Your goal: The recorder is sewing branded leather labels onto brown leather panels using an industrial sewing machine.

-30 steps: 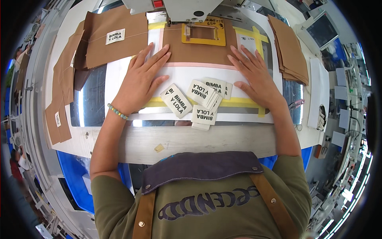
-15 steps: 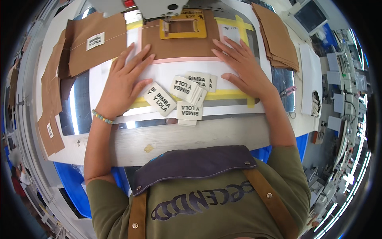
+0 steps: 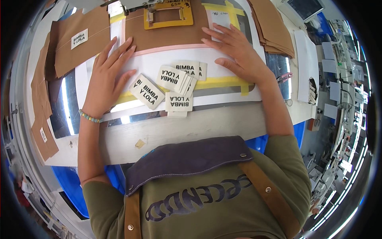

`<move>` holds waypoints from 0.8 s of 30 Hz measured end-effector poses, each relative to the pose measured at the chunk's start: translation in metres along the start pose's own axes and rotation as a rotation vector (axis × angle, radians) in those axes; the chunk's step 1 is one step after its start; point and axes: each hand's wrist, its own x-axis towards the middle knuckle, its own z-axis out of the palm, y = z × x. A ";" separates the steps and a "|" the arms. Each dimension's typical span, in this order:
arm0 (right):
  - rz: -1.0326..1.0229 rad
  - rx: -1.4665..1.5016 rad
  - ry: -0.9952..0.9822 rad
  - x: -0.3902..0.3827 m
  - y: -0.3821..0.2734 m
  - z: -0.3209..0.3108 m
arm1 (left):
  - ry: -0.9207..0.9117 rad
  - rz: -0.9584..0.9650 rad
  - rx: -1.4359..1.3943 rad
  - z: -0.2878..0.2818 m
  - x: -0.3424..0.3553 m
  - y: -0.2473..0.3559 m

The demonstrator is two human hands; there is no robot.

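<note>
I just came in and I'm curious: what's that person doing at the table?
Someone has both hands spread at a brown sheet. The left hand has its fingertips by the left edge, the right hand by the right. A yellow frame lies on the sheet. Loose white labels lie nearer the person; neither hand is holding one.

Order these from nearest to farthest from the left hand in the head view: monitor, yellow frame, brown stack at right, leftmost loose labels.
1. Leftmost loose labels, close on the right
2. Yellow frame, ahead and right
3. Brown stack, far right
4. Monitor, beyond the stack
</note>
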 end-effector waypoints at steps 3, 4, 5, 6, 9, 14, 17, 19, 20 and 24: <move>-0.019 -0.044 0.063 0.000 -0.003 0.002 | 0.028 0.030 0.024 0.001 0.002 0.000; -0.023 -0.069 0.114 0.000 -0.009 0.004 | 0.060 0.042 0.010 0.000 0.002 0.000; -0.027 -0.061 0.110 0.003 -0.019 0.003 | 0.091 0.054 -0.004 -0.002 0.001 0.000; -0.122 -0.045 0.134 0.005 -0.032 -0.001 | 0.131 0.078 -0.009 -0.006 0.002 0.003; -0.293 0.037 0.181 0.009 -0.088 0.004 | 0.017 0.076 -0.238 -0.028 -0.005 0.005; -0.579 -0.118 0.295 0.007 -0.125 0.060 | -0.107 0.153 -0.377 -0.034 -0.010 0.039; -0.454 -0.036 0.221 0.008 -0.116 0.052 | -0.085 0.154 -0.332 -0.018 -0.009 0.045; -0.405 0.024 0.178 0.005 -0.116 0.050 | -0.039 0.170 -0.304 -0.009 -0.008 0.045; -0.350 0.085 0.136 0.004 -0.116 0.049 | -0.015 0.167 -0.304 -0.005 -0.006 0.047; -0.289 -0.049 0.207 0.007 -0.102 0.034 | 0.030 0.191 -0.275 0.001 0.003 0.050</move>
